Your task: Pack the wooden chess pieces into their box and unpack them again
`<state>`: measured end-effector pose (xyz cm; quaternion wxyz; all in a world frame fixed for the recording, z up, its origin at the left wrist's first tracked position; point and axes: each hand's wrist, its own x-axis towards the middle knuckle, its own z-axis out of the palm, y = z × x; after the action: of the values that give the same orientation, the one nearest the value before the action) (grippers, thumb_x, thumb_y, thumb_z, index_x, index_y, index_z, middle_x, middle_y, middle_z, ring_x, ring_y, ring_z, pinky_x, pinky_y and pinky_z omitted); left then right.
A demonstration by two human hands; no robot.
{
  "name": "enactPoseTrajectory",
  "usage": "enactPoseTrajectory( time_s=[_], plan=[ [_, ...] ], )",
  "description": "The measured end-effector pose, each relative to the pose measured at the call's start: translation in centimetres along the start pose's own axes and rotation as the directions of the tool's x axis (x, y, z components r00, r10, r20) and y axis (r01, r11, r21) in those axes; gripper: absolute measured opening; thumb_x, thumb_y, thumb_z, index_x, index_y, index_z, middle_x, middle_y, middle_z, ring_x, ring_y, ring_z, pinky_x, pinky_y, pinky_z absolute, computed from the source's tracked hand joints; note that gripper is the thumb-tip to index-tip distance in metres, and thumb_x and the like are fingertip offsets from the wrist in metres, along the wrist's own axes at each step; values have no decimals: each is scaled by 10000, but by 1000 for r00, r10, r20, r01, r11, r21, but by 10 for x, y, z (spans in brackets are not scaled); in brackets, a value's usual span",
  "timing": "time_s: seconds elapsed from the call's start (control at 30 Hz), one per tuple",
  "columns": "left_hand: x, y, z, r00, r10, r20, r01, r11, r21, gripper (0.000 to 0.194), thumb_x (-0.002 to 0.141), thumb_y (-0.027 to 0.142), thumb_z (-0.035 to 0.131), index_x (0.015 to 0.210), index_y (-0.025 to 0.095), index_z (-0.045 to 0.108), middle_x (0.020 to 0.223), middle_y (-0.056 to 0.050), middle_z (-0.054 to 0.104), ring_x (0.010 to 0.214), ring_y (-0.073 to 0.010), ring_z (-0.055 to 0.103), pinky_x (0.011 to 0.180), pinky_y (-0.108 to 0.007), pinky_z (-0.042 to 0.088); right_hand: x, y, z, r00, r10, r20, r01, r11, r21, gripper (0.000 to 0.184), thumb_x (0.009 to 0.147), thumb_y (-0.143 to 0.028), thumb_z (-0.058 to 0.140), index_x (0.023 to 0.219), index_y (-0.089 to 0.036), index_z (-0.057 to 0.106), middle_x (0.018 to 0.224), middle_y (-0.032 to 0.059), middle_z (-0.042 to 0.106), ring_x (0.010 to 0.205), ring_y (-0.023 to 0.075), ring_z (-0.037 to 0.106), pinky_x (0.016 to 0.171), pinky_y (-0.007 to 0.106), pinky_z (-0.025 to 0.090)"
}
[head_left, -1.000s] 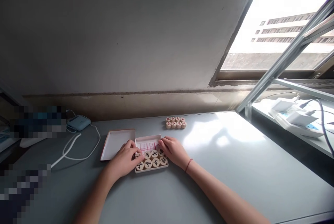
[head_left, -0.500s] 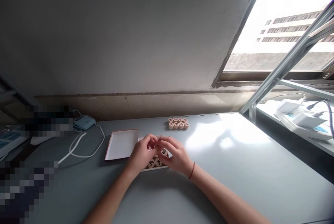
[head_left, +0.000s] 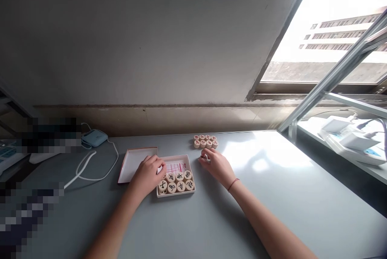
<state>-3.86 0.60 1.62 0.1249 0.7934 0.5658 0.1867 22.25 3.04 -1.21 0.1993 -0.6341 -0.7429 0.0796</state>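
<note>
A shallow white box [head_left: 176,195] holds several round wooden Chinese chess pieces [head_left: 180,186] with black characters in its near part. Behind them a sheet with pink lines [head_left: 175,168] shows in the box. My left hand [head_left: 148,171] lies at the box's left rim, its fingers curled around that edge. To the right of the box, my right hand [head_left: 217,166] pinches a chess piece [head_left: 203,157] low over the table. The fingers partly cover this piece. Just behind that hand, several red-lettered chess pieces [head_left: 205,144] stand grouped in two rows.
The box lid [head_left: 137,162] lies inside up, left of the box. Farther left are a pale blue device [head_left: 95,138] and a white cable [head_left: 113,158]. A metal frame [head_left: 314,90] and a shelf with white chargers [head_left: 347,138] stand at right. A wall closes off the table's back.
My hands met over the box, then parted. The right one moved right with a chess piece toward the red-lettered group; the left one went back to the box's left rim.
</note>
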Motion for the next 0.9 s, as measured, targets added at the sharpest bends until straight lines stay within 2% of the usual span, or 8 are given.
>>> enactPoseTrajectory(
  time_s=[0.1,0.27,0.47,0.63,0.77,0.9],
  plan=[
    [-2,1,-6,997,-56,50,55,998,15,264,834,295,437,724,218,664,747,-38,575,814,-215,558,726,-315,440,0,-2,1,999,23,28,-24,999,29,122,864,-292,524,839,-218,618,780,15,610,618,135,545,554,231,360],
    [-8,4,-10,981,-112,156,115,993,-10,244,815,366,477,818,234,681,790,-32,572,839,-218,580,741,-313,456,-1,-5,6,1000,6,9,-6,998,68,155,873,-285,494,864,-213,631,816,31,628,624,132,553,568,228,371],
    [-9,3,-7,984,-138,112,135,990,36,274,827,373,462,891,213,675,888,-60,603,915,-241,588,795,-339,465,-3,-5,8,1000,-24,-1,24,998,63,150,869,-255,479,897,-210,620,864,40,625,633,135,568,555,226,378],
    [-11,7,-4,981,-113,156,111,994,17,252,840,340,451,758,222,657,852,-46,585,889,-222,586,799,-329,467,-4,-9,9,1000,-26,-18,27,999,46,160,873,-247,471,923,-210,619,887,39,627,631,132,575,553,228,385],
    [-10,11,-6,981,-89,174,88,996,15,227,842,290,441,764,223,643,913,-50,603,938,-225,570,847,-339,447,-4,-9,10,999,-29,-18,30,998,58,187,880,-237,459,970,-215,621,917,42,631,655,132,590,569,230,401],
    [-10,12,-9,968,-91,236,91,996,11,202,830,240,427,778,224,621,931,-40,651,921,-235,553,828,-358,433,-4,-8,11,999,-28,-27,30,996,80,184,879,-243,458,964,-216,618,907,39,629,643,129,585,574,232,412]
  ],
)
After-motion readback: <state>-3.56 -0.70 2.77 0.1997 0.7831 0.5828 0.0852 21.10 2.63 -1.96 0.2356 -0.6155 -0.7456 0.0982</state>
